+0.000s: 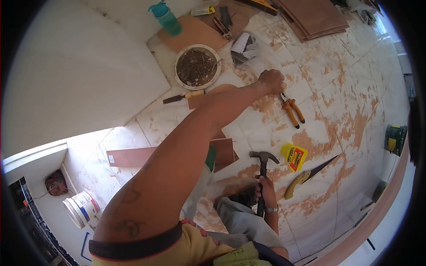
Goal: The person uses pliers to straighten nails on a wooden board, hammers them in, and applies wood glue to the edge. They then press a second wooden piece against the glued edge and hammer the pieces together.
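My left hand [270,82] reaches out at upper centre with its fingers curled together; anything inside them is hidden. Just below it, pliers with orange handles [291,110] lie on the tiles, and a clear plastic bag with dark contents [244,48] is up to its left. My right hand [267,190], with a watch on the wrist, is wrapped round the handle of a claw hammer [263,167], whose head points up the view. A yellow packet [294,157] and a saw with a yellow handle [306,177] lie to the right of the hammer.
A round bowl of nails and debris [196,67], a chisel [183,96] and a teal bottle [165,20] are at upper left. Brown boards [315,17] are stacked at upper right. Another board [131,157] lies under my left arm. A white bucket [81,208] stands at lower left.
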The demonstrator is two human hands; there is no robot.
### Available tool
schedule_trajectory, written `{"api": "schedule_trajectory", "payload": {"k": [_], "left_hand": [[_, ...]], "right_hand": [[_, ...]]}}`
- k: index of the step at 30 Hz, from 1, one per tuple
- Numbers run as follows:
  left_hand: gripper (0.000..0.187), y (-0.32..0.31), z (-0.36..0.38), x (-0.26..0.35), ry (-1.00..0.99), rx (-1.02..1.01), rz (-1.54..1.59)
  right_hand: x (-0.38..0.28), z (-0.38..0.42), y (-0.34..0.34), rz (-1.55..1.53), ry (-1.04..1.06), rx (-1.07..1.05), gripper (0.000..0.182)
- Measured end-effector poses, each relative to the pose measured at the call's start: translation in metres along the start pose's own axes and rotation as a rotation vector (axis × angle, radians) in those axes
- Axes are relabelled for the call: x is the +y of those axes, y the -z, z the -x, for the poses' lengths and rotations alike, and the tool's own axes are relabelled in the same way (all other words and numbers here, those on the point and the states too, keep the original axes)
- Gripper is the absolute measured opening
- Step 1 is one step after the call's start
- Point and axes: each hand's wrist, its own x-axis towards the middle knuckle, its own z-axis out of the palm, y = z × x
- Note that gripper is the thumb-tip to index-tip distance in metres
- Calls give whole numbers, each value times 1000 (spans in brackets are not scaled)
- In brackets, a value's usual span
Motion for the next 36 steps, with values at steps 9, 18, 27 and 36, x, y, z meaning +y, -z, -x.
{"api": "schedule_trajectory", "payload": {"k": [9, 18, 27, 36], "left_hand": [[37, 85, -146, -207, 400, 664, -17], [38, 43, -238, -298, 285, -29, -560], [40, 91, -259, -309, 296, 81, -543], [29, 117, 46, -83, 400, 113, 1125]], "right_hand": [[-9, -1, 13, 47, -17, -51, 30], [-8, -8, 33, 171, 15, -29, 32], [30, -25, 34, 522, 226, 304, 44], [-76, -46, 92, 668, 998, 944, 46]]}}
